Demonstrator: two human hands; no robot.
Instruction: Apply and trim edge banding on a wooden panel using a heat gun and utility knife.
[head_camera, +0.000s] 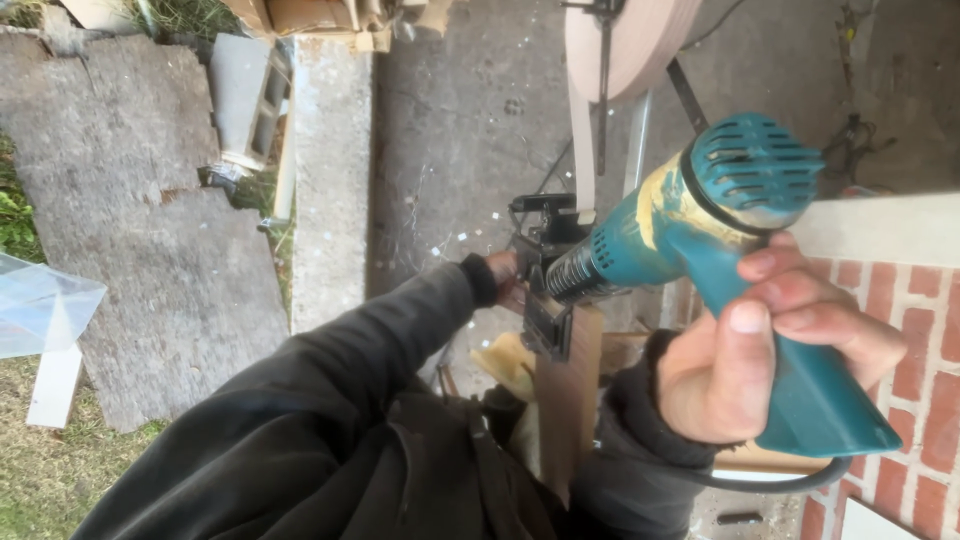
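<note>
Concrete yard below; right hand (745, 355) gripping teal heat gun (700, 250), barrel pointing leftward at nearer left hand (503, 275), whose grip I cannot tell, beside upright wooden board (568, 400)

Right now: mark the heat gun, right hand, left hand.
heat gun (640, 225), head view, teal barrel.
right hand (745, 355), head view, fingers wrapping the handle.
left hand (503, 272), head view, knuckles past the dark sleeve.

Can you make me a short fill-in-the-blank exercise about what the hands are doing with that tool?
1. The right hand grips the handle of a heat gun whose body is mostly ____ in colour.
2. The gun's nozzle points at the edge of a narrow wooden ____.
3. The left hand is partly hidden behind a ____ trimming tool on that edge.
4. The wall at right is made of red ____.

Missing words: teal; board; black; bricks
</note>
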